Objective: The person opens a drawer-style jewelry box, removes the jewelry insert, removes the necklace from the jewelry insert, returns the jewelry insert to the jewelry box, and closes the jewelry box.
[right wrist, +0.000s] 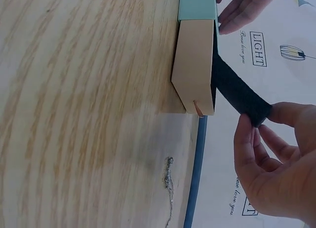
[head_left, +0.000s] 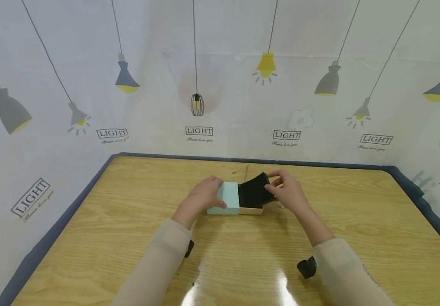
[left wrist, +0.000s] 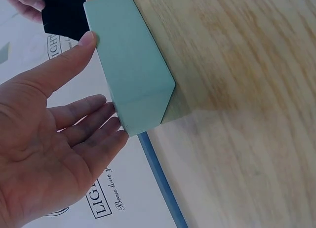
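A small drawer box has a mint-green sleeve and a peach inner drawer slid partly out to the right. My left hand holds the sleeve at its left end, thumb at the upper edge and fingertips against its side in the left wrist view. With thumb and fingers, my right hand pinches the right end of a black foam-like pad. That end is bent up above the drawer, while the pad's left part stays inside. The drawer's interior is hidden beneath the pad.
A thin silvery chain lies on the wooden table to the right of the box. A peach tab shows at the drawer's end. Behind the table hangs a white sheet printed with lamps.
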`<state>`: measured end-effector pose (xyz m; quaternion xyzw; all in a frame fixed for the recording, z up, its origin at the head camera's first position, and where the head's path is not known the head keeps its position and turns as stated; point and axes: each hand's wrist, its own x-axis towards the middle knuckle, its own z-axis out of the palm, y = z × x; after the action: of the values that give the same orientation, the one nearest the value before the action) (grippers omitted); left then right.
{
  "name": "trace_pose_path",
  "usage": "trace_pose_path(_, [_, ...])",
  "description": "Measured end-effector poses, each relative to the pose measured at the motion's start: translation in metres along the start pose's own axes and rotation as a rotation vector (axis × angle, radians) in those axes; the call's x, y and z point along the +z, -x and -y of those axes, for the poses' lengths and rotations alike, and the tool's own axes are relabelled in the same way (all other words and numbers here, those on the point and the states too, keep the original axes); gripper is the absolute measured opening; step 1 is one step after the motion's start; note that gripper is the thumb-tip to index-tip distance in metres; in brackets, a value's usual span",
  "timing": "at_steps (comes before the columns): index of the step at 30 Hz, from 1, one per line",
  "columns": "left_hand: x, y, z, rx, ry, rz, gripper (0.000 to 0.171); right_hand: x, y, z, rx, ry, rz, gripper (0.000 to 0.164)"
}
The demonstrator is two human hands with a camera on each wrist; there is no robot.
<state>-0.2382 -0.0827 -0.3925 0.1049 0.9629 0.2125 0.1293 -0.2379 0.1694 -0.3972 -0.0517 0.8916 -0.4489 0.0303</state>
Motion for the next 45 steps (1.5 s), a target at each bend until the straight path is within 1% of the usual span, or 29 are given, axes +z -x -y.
trace_pose_path(4, [0.001,0.001,-0.001,-0.004,0.002,0.002,0.083,0.003,0.000,-0.001,0.008,-0.008,0.009,0.037])
trace_pose_path(11, [0.000,0.000,-0.001,-0.001,0.010,0.007,0.083,0.005,0.001,-0.001,0.038,-0.007,0.035,0.029])
trace_pose_path(19, [-0.001,0.000,0.000,-0.003,0.013,0.007,0.084,0.009,0.002,0.005,0.057,0.009,0.048,0.029])
trace_pose_path(26, [-0.002,0.000,0.001,-0.003,0.018,0.003,0.082,0.011,0.003,0.004,0.066,0.026,0.059,0.025])
trace_pose_path(34, [-0.002,0.000,0.000,0.001,0.016,0.002,0.081,0.013,0.002,0.000,0.059,0.131,0.077,0.021])
trace_pose_path(39, [-0.002,0.000,0.000,0.000,0.018,0.002,0.081,0.017,0.001,0.001,0.034,0.184,0.085,0.018])
trace_pose_path(45, [-0.002,0.000,0.000,0.001,0.018,0.007,0.081,0.020,0.000,0.002,0.010,0.231,0.076,0.015])
